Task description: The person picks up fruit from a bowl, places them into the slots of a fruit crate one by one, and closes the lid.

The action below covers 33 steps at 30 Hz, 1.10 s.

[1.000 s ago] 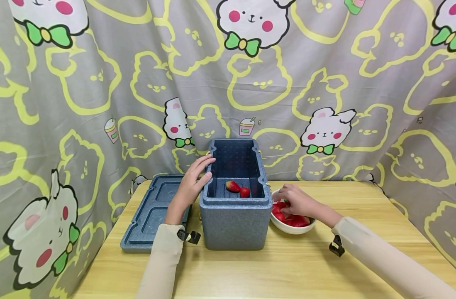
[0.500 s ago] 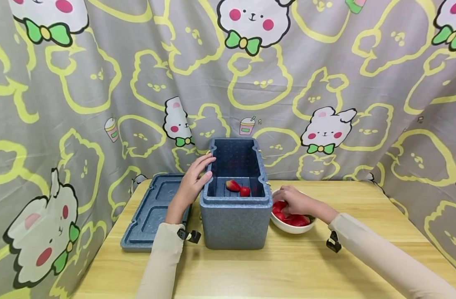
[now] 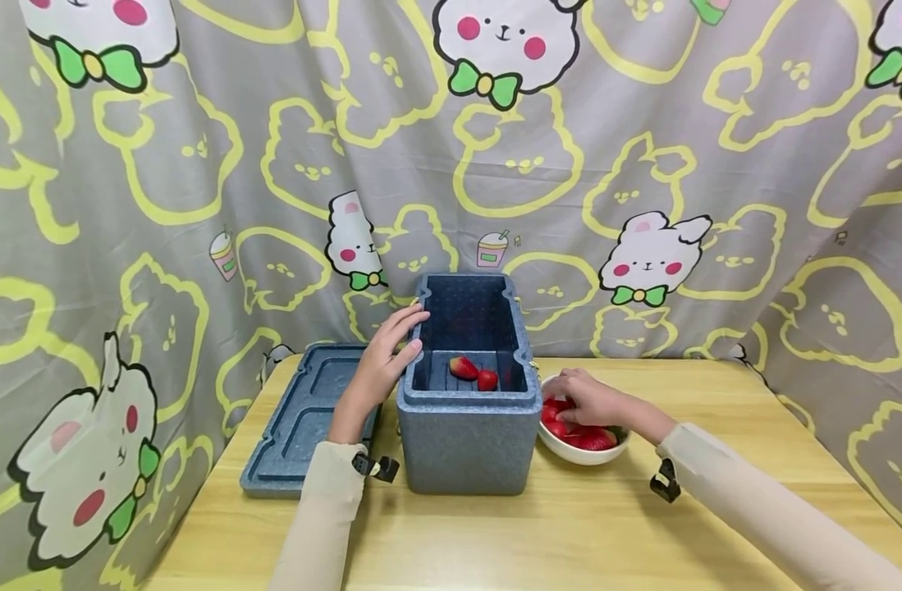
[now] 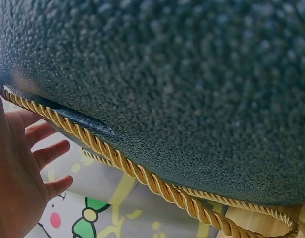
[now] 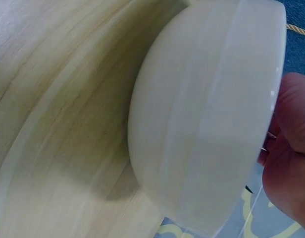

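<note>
A blue-grey foam box (image 3: 469, 447) stands lidless in the head view, two strawberries (image 3: 463, 368) lying on its floor. My left hand (image 3: 380, 357) rests at the box's left rim, fingers extended and spread; the left wrist view shows this hand (image 4: 24, 173) beside the box wall (image 4: 192, 99) and its gold rope (image 4: 142, 173). To the right of the box is a white bowl (image 3: 579, 454) of strawberries (image 3: 594, 439). My right hand (image 3: 594, 402) reaches into it with bent fingers. The right wrist view has that hand (image 5: 291, 163) behind the bowl's rim (image 5: 276, 94); the fingertips are hidden.
The box's lid (image 3: 303, 427) lies flat on the wooden table (image 3: 495, 542), left of the box and partly under my left forearm. A patterned curtain (image 3: 421, 164) hangs close behind the table and along its sides.
Both hands stay nearly where they were, the left at the box rim, the right in the bowl. The head view has shifted slightly; the box still holds the same two strawberries.
</note>
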### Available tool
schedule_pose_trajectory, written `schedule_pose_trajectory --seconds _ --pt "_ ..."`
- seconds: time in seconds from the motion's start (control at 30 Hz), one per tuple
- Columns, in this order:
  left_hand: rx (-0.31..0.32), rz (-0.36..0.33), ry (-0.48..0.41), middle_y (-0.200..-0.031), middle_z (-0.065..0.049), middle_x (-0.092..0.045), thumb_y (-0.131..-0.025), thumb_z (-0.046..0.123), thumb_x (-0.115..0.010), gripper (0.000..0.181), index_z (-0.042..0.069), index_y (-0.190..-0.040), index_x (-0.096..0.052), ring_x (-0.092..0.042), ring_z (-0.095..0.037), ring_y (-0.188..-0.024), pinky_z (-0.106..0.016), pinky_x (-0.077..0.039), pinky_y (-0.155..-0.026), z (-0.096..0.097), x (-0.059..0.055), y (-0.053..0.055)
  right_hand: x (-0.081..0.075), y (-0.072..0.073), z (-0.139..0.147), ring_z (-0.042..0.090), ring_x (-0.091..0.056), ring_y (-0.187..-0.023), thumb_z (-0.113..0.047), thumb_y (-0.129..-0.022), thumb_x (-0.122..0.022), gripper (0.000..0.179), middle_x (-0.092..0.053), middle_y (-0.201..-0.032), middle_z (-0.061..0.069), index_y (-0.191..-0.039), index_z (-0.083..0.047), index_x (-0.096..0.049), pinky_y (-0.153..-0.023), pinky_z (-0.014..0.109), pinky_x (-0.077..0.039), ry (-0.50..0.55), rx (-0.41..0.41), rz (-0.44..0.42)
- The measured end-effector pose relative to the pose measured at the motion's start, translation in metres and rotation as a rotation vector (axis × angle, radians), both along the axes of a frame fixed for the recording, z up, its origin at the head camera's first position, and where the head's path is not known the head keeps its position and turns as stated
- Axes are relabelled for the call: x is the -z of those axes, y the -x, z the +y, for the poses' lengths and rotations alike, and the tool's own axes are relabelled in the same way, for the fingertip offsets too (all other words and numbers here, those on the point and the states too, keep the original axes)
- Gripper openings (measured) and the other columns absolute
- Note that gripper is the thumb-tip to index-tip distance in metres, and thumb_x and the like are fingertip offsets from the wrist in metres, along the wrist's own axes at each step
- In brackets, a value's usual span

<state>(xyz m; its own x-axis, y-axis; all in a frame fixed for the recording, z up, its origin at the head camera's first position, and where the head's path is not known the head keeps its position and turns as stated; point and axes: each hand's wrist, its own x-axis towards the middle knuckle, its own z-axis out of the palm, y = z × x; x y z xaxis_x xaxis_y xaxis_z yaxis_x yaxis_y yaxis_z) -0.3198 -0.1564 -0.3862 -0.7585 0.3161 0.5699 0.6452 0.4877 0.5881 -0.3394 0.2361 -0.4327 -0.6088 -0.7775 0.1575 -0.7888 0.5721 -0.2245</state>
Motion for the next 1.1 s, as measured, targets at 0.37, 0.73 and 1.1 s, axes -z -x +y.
schedule_pose_trajectory --seconds 0.37,0.73,1.1 --pt "-0.001 -0.010 -0.002 -0.162 -0.004 -0.039 -0.104 0.025 -0.049 0.047 0.014 -0.149 -0.052 -0.034 -0.026 -0.151 -0.060 -0.027 -0.121 0.004 0.004 -0.003 -0.008 -0.011 0.011 0.029 -0.059 -0.099 -0.006 -0.084 -0.080 0.031 -0.076 -0.109 0.003 -0.115 -0.009 -0.076 -0.084 0.042 -0.051 0.135 0.093 -0.056" --pt "-0.029 -0.015 0.003 -0.163 0.001 -0.038 -0.105 0.034 -0.047 0.047 0.023 -0.150 -0.051 -0.033 -0.023 -0.152 -0.059 -0.026 -0.122 0.001 0.000 -0.003 -0.024 -0.011 0.014 0.023 -0.056 -0.104 -0.009 -0.083 -0.082 0.033 -0.074 -0.112 0.004 -0.115 -0.009 -0.075 -0.089 0.042 -0.040 0.240 0.197 -0.016" --pt "-0.024 -0.009 0.006 -0.163 0.000 -0.038 -0.105 0.032 -0.047 0.047 0.021 -0.151 -0.051 -0.032 -0.023 -0.152 -0.059 -0.025 -0.122 0.000 0.001 -0.004 -0.034 -0.014 0.012 0.029 -0.060 -0.105 -0.007 -0.082 -0.083 0.036 -0.075 -0.114 0.007 -0.116 -0.006 -0.074 -0.092 0.048 -0.041 0.255 0.184 0.033"
